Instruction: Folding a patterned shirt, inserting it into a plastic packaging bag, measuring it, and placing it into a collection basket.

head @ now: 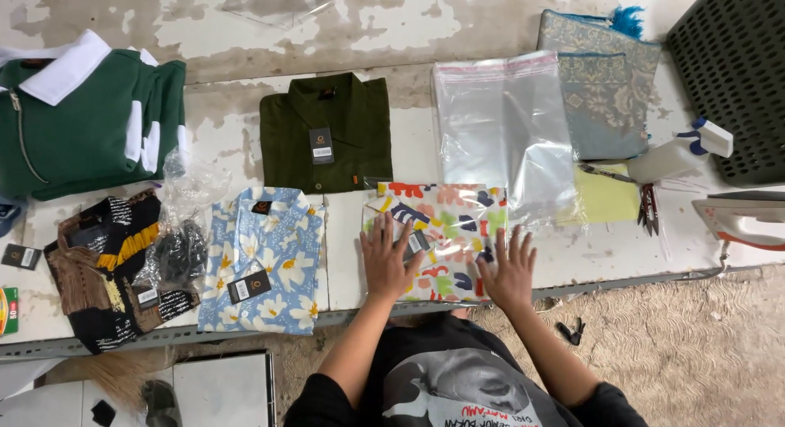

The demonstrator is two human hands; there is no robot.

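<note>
A folded shirt with a bright abstract print (446, 222) lies at the table's front edge. Both my hands rest flat on it with fingers spread: my left hand (387, 259) on its left part, over a dark hang tag, and my right hand (509, 269) on its lower right corner. Neither hand grips anything. A stack of clear plastic bags (500, 132) lies just behind the shirt, its lower edge overlapping the shirt's right side.
A blue floral folded shirt (266, 259) lies to the left, a dark olive shirt (327, 132) behind it. Further left are green garments (82, 124) and a dark bagged garment (114, 267). On the right are patterned cloth (605, 75), yellow paper (605, 198), snips (648, 208), a spray bottle (679, 153), an iron (740, 218) and a dark perforated basket (736, 67).
</note>
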